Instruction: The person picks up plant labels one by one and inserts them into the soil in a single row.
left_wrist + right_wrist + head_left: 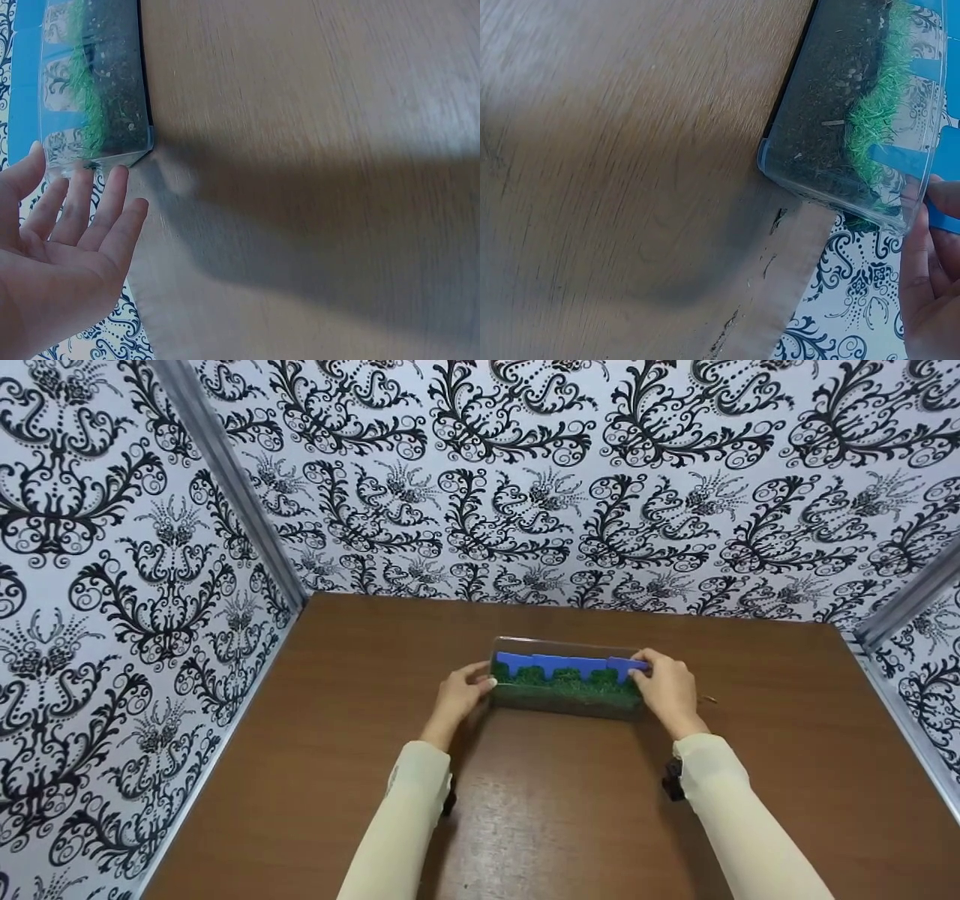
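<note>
A clear rectangular container (566,706) holding dark soil and green grass-like tufts (574,681) stands on the table. Blue strips (566,664) with downward prongs line up along it, their tops rising above the rim in the wrist views. At the left end, my left hand (459,697) has its fingers extended, fingertips at the end wall and thumb by the rim. My right hand (670,690) pinches the rightmost blue strip (946,219) at the right end; some of its fingers are out of frame in the right wrist view.
The brown wooden table (510,802) reaches back to a patterned black-and-white wall (525,510). A small brownish bit (707,700) lies right of the container. Dark crumbs (778,220) lie near its right end.
</note>
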{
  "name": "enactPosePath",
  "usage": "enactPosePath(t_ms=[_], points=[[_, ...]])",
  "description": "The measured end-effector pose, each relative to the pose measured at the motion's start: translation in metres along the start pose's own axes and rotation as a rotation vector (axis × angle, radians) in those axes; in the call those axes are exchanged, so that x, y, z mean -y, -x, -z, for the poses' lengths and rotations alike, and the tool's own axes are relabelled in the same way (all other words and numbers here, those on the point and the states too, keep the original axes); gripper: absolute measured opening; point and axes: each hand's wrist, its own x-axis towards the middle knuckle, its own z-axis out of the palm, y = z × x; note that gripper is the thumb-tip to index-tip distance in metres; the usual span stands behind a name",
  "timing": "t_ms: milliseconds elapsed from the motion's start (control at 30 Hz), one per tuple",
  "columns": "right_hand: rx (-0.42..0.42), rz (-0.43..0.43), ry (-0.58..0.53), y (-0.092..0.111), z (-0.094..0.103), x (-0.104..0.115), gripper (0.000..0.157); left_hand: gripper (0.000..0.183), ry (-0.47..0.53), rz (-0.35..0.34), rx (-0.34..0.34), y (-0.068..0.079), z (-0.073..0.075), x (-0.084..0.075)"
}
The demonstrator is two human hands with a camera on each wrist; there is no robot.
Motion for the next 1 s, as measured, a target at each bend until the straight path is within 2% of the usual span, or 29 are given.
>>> enactPosePath(t_ms=[200,333,800,1000], points=[[0.031,0.014,-0.048,0.002,0.005,0.002,0.015,0.043,-0.016,-0.002,0.000,0.001,0.001,0.001],[0.023,0.014,-0.094,0.003,0.009,0.002,0.013,0.044,-0.025,0.014,-0.001,0.001,0.001,0.000],[-0.090,0.022,-0.168,0.004,0.018,0.000,0.010,0.042,-0.003,0.008,-0.002,0.000,0.000,-0.002],[-0.127,0.010,-0.157,0.003,0.016,-0.002,0.009,0.043,-0.011,0.012,-0.002,0.000,-0.001,-0.002]])
